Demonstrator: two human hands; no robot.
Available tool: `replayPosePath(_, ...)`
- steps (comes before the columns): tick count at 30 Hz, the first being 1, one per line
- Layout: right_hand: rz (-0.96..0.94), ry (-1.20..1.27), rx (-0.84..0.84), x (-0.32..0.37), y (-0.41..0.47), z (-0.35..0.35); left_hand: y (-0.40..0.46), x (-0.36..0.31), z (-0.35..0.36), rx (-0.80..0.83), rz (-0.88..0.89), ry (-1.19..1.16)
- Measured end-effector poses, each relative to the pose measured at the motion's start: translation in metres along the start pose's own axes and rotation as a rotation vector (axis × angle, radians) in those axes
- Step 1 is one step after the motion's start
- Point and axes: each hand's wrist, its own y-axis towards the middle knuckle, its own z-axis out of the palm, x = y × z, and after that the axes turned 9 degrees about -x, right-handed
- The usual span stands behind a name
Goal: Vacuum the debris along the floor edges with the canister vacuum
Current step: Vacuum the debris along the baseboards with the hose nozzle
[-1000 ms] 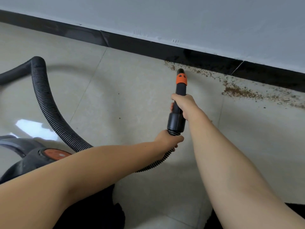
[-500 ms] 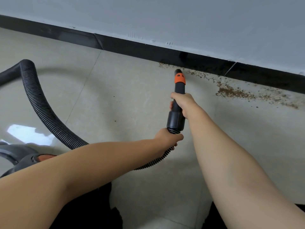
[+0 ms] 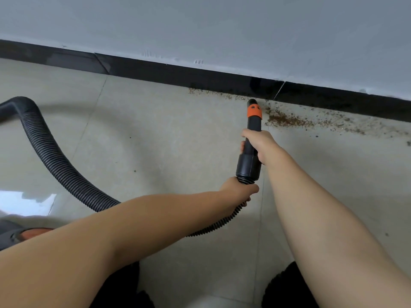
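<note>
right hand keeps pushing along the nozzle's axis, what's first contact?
Probably the black baseboard. The right hand grips the vacuum nozzle, whose tip sits amid the debris at the floor edge; the remaining gap is unclear.

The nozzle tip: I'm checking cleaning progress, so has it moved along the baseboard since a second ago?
Yes. The nozzle tip has moved right along the baseboard, closer to its pale joint line and the thick debris patch.
</note>
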Motion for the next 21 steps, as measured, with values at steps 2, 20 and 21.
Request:
replayPosePath(2, -0.007, -0.001, 0.02, 0.002, -0.001, 0.011, 0.001, 0.001, -0.007, -0.022, -0.003, -0.015)
replayPosePath(20, -0.042, -0.05, 0.255, 0.016, -0.024, 0.141, 0.008, 0.027, -0.104, -0.295, -0.049, -0.081)
replayPosePath(21, -0.042, -0.046, 0.25, 0.017, -0.024, 0.14, 0.008, 0.025, -0.104, -0.289, -0.049, -0.076)
